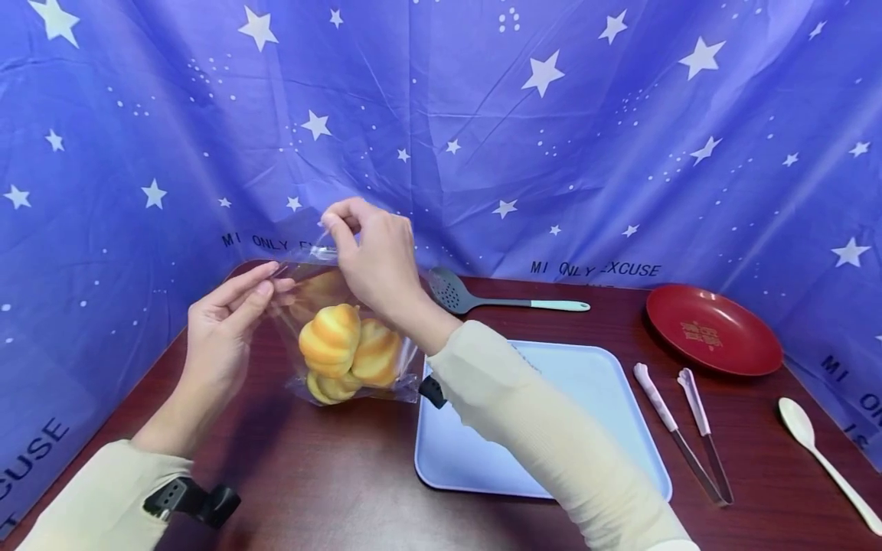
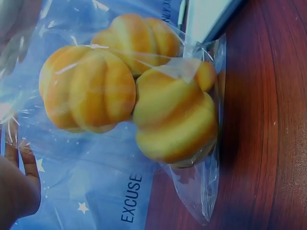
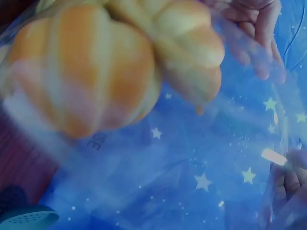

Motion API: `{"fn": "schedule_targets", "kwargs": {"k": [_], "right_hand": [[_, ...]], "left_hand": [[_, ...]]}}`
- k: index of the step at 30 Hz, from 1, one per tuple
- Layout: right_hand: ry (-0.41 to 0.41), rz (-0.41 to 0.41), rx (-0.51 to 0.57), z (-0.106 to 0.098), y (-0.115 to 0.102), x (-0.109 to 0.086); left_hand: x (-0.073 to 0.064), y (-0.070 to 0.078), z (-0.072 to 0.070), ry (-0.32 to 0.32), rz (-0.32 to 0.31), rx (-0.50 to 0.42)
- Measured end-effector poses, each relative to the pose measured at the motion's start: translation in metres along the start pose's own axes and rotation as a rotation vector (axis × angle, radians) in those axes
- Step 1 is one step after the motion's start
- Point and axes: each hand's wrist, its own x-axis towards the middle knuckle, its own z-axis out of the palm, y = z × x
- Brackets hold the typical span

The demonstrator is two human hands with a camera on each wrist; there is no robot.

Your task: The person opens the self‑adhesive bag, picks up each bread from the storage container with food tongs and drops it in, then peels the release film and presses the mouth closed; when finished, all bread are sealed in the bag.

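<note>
One star-printed blue curtain (image 1: 468,99) behind a dark red wood-grain table (image 1: 331,467); on the tabletop, a pale blue tray (image 1: 482,459), partly hidden under the cream right sleeve (image 1: 530,413) crossing above it; to the left of the tray, a clear plastic bag (image 1: 318,291), hanging from both grips, pinched at its upper left edge by thumb and fingertips of the left hand (image 1: 223,325), and near its upper right by curled fingers of the right hand (image 1: 379,256), in front of part of the mouth; contact with the tabletop impossible to tell; at far right, a red oval plate (image 1: 744,337) with gold lettering; behind the tray, a slotted turner (image 1: 499,302); beside the tray, spread tongs (image 1: 694,402); farther right, a white spoon (image 1: 798,422); low inside the bag, below both hands, at least three ridged yellow-orange bread rolls (image 1: 329,340), bunched together.
</note>
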Motion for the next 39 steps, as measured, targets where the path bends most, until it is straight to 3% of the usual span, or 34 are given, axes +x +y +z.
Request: {"fn": "schedule_targets", "kwargs": {"k": [4, 9, 26, 35, 37, 39], "right_hand": [[0.049, 0.022, 0.036, -0.008, 0.008, 0.001], [0.180, 0.047, 0.099, -0.025, 0.018, 0.006], [0.587, 0.053, 0.318, -0.110, 0.071, 0.014], [0.869, 0.031, 0.612, -0.156, 0.070, 0.024], [0.893, 0.036, 0.673, -0.165, 0.066, 0.026], [0.862, 0.024, 0.666, -0.169, 0.064, 0.024]], "left_hand": [[0.000, 0.000, -0.002, 0.009, 0.001, -0.017], [0.000, -0.001, -0.004, 0.035, 0.009, -0.038], [0.001, 0.000, -0.008, 0.081, 0.012, -0.052], [0.002, 0.001, -0.005, 0.151, -0.005, -0.018], [0.002, 0.001, -0.005, 0.167, -0.005, -0.013], [0.002, 0.001, -0.005, 0.176, -0.003, -0.007]]}}
